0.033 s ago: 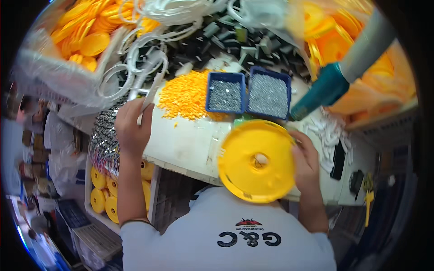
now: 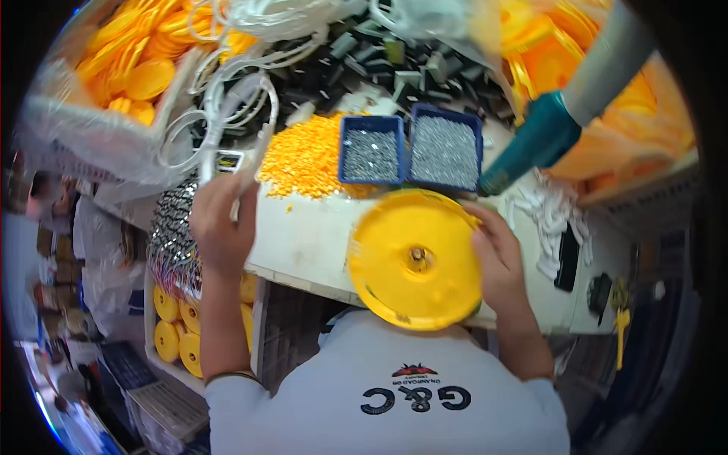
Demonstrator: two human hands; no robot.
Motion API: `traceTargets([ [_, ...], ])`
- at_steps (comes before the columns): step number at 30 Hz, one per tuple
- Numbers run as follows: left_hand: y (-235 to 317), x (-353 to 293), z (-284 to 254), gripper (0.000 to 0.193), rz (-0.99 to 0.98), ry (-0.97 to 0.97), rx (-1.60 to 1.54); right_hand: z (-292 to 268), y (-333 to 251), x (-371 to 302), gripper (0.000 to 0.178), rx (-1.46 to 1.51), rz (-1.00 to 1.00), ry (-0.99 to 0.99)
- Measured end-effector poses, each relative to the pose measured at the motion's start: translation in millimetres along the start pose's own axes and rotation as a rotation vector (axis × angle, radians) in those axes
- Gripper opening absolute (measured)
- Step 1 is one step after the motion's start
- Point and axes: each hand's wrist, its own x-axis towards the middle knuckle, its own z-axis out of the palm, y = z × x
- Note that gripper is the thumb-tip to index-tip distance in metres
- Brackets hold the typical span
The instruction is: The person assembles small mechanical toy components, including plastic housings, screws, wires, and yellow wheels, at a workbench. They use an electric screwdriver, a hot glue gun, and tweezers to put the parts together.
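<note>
My right hand (image 2: 502,254) grips the right rim of a round yellow plastic disc (image 2: 415,284), which has a small hole at its centre. The disc is tilted in front of my chest, over the table's near edge. My left hand (image 2: 222,216) is raised to the left, its thumb and fingers pinched on a white flexible strip (image 2: 264,148). That strip runs up toward a tangle of white tubing (image 2: 241,91). Behind the disc stand two blue bins, a smaller one (image 2: 371,182) and a larger one (image 2: 446,184), both full of small grey metal parts.
Small orange pieces (image 2: 303,155) lie heaped beside the bins. Black blocks (image 2: 364,57) pile up behind. A teal-and-grey pipe (image 2: 531,140) slants in at right, near white parts (image 2: 553,224). Boxes of orange discs (image 2: 148,80) flank the table; wired metal parts (image 2: 174,227) lie left.
The yellow disc and my right hand have shifted slightly left and up in the picture. My left hand stays pinched on the strip, almost in place.
</note>
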Motion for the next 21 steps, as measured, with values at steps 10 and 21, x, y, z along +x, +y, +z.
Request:
traceTargets([
  [10, 142.8, -50.5, 36.5, 0.046, 0.247, -0.443, -0.227, 55.9, 10.7, 18.2, 0.045, 0.745, 0.195, 0.053],
  [21, 104.7, -22.0, 6.7, 0.047, -0.093, 0.075, -0.533, 11.5, -4.4, 23.8, 0.039, 0.188, -0.054, 0.017],
])
